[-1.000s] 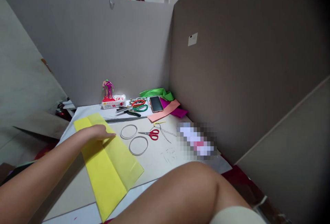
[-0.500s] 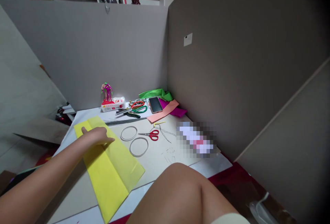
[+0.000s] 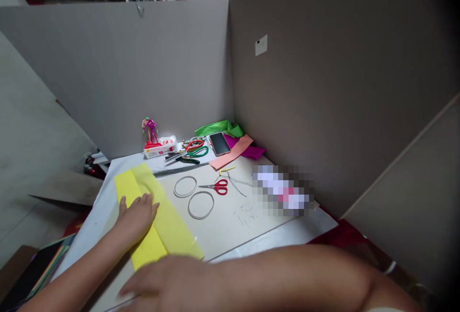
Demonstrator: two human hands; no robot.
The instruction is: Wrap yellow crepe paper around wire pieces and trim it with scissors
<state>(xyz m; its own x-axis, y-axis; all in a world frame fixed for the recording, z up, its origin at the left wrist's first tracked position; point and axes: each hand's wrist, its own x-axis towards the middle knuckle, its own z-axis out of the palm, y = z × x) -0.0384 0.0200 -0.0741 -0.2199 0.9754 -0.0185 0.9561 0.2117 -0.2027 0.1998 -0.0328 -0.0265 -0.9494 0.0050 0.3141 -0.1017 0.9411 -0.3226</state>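
Note:
A long sheet of yellow crepe-like paper [image 3: 179, 235] lies on the board, with a more opaque folded strip along its left side. My left hand [image 3: 138, 218] rests flat on that strip, fingers stretched out and spread. Over the paper's near end is my right hand [image 3: 172, 281], blurred by motion and reaching in from the right. It covers the near edge of the paper, and I cannot see whether its fingers grip it. Right of the paper are two wire-like rings [image 3: 201, 205] and small red-handled scissors [image 3: 217, 187].
Farther back lie green-handled scissors [image 3: 197, 153], a phone [image 3: 220, 144], a tissue pack [image 3: 160, 147] and a small pink-and-purple figure [image 3: 150, 130]. Orange paper [image 3: 232, 153] and green paper [image 3: 219, 129] sit by the corner. Grey panels [image 3: 179, 67] wall the table's back and right.
My right hand has come in over the near end of the yellow paper. My left hand has shifted nearer and flattened on the folded strip. The view has moved slightly.

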